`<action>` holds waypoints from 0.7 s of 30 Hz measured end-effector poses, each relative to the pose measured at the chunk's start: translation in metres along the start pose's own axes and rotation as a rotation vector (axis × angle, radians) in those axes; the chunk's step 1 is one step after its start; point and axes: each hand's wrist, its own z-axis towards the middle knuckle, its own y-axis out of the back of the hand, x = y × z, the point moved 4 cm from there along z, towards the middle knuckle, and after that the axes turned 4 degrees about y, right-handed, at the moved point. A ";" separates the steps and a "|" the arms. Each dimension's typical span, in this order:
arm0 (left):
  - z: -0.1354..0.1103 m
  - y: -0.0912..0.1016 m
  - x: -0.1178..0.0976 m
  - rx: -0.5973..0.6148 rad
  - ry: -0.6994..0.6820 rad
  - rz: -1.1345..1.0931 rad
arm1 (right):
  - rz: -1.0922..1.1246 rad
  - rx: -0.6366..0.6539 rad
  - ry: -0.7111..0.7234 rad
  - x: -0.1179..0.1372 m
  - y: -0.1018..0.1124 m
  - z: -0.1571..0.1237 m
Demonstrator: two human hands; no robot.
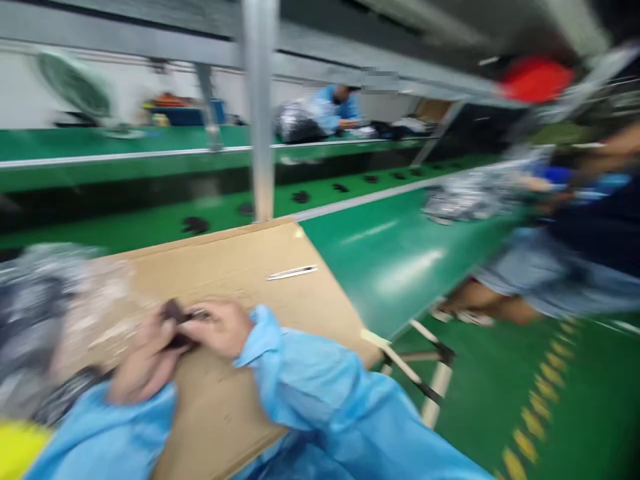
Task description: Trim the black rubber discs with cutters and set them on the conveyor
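Both of my hands, in light blue sleeves, meet over a sheet of brown cardboard (240, 400). My left hand (149, 353) is closed around a small dark piece (174, 312), whose exact kind is blurred. From the right, the fingers of my right hand (220, 327) pinch at the same piece, and a small dark tip or tool seems to show by them, too smeared to name. Farther up the cardboard lies a slim white pen-like tool (292, 273), apart from both hands.
Clear plastic bags with dark contents (30, 327) crowd the left side. Beyond the cardboard, dark parts (196, 225) sit along a green belt behind a metal post (260, 113). A green table (380, 253) extends right, where a person (575, 220) stands. Another person (340, 110) works farther back.
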 end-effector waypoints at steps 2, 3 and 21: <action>0.006 0.007 0.013 0.064 0.197 -0.261 | 0.067 0.001 0.080 0.003 0.007 0.001; 0.010 0.009 0.017 0.112 0.262 -0.338 | 0.070 -0.009 0.093 0.000 0.010 0.004; 0.010 0.002 0.032 0.324 0.358 -0.541 | -0.075 0.010 0.245 0.004 0.008 0.004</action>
